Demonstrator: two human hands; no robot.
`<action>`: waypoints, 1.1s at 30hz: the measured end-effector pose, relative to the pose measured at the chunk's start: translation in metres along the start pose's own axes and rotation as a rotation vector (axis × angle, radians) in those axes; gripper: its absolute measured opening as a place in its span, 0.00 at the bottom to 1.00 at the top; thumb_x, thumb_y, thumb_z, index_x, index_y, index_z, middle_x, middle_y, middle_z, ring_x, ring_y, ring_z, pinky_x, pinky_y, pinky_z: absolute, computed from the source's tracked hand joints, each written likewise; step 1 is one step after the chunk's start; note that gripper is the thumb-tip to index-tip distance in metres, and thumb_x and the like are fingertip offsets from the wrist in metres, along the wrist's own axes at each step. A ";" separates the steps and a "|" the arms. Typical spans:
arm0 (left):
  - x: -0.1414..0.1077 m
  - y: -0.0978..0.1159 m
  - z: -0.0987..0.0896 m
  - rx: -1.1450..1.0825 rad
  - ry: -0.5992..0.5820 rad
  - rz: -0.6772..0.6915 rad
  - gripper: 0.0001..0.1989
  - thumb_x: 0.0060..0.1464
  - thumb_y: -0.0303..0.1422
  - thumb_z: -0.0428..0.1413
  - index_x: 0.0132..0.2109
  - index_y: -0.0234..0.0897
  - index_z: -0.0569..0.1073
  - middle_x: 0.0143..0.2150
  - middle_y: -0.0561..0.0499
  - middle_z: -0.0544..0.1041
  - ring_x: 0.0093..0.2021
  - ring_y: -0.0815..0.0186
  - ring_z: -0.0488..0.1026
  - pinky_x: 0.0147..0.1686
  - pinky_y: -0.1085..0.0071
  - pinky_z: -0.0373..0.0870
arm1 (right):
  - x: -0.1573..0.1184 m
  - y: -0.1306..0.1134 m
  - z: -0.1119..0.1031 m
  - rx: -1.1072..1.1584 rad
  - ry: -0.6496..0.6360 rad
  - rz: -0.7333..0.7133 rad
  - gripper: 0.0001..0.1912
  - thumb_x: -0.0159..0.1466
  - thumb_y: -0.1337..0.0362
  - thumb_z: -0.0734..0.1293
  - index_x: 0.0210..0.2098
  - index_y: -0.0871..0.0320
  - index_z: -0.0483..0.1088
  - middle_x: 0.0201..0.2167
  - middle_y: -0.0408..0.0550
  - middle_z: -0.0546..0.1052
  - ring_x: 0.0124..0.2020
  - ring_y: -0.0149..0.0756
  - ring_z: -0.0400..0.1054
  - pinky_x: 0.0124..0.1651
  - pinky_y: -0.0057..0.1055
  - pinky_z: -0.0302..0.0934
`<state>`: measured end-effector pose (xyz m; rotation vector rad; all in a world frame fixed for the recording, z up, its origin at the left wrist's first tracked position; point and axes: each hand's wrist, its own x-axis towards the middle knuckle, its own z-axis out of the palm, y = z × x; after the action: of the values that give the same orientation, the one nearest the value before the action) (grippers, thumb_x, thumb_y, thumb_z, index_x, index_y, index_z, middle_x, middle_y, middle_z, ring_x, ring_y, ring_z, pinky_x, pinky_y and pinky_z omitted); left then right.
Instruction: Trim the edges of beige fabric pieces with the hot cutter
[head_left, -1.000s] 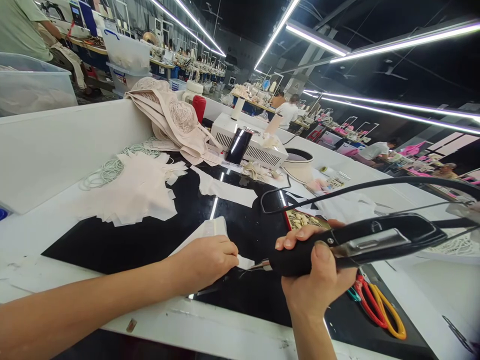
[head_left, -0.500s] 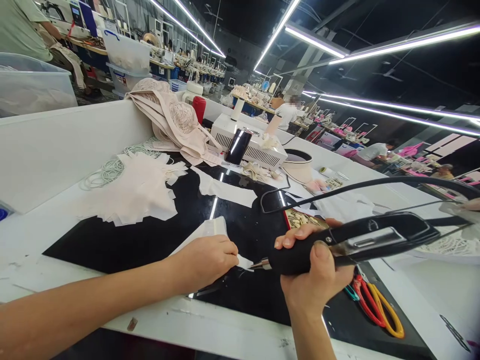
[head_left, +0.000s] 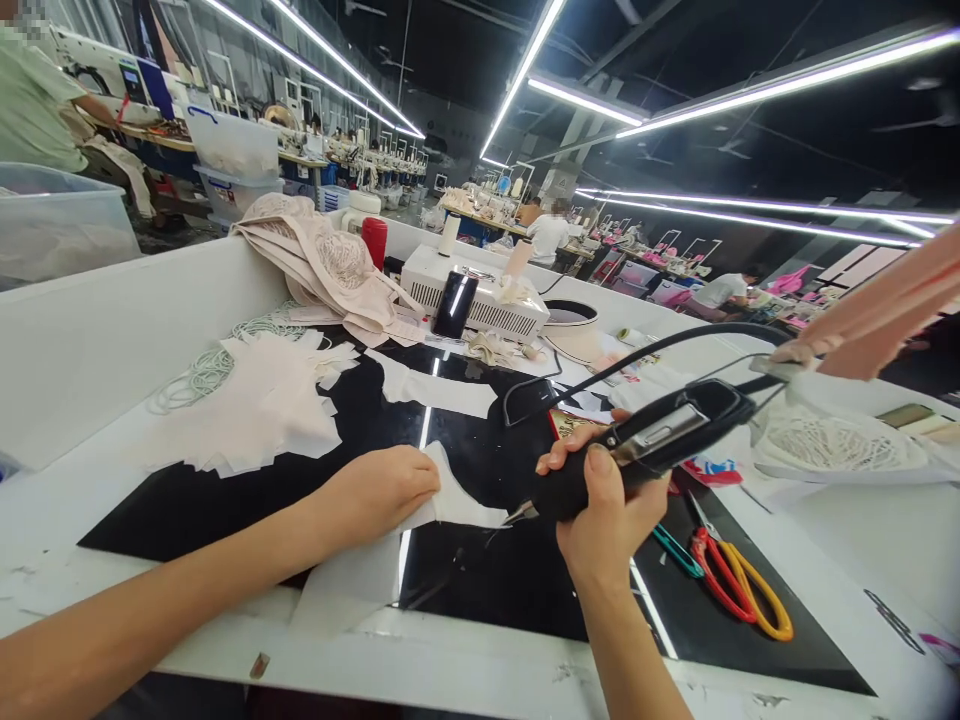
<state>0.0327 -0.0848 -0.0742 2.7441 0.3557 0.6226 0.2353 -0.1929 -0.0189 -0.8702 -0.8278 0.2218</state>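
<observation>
My left hand (head_left: 386,488) pinches a white fabric piece (head_left: 469,505), its fingers closed on the left part. The cloth stretches rightward over a glossy black board (head_left: 517,590) to a narrow point. My right hand (head_left: 604,505) wraps round a black corded hand tool (head_left: 667,430) with a slim metal tip. That tip touches or nearly touches the fabric's right corner; I cannot tell which. A pale sheet (head_left: 349,585) hangs below my left hand over the board's front edge. Farther back on the board lies another white fabric strip (head_left: 439,392).
Pale cut pieces (head_left: 277,400) are heaped at left, with bra parts (head_left: 322,250) behind. A phone (head_left: 454,305) leans on a vented white box (head_left: 487,290). Red-and-yellow-handled scissors (head_left: 724,575) lie at right. The tool's cord (head_left: 675,335) arches overhead, near a hanging pink cloth (head_left: 885,300).
My left hand has shifted left, and more of the white fabric shows between it and the tool tip. The tool sits slightly farther left in view, and the camera has turned a little.
</observation>
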 end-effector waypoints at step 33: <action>0.036 -0.007 -0.009 -0.227 -0.421 -0.043 0.21 0.60 0.37 0.70 0.54 0.41 0.71 0.65 0.45 0.76 0.78 0.46 0.54 0.73 0.28 0.40 | -0.003 0.024 0.026 0.106 -0.056 0.036 0.17 0.64 0.59 0.77 0.45 0.51 0.67 0.33 0.36 0.77 0.24 0.28 0.71 0.28 0.29 0.72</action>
<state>0.0584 -0.0658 -0.0549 2.5519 0.2260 0.0589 0.2181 -0.1631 -0.0291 -0.7824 -0.8459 0.3200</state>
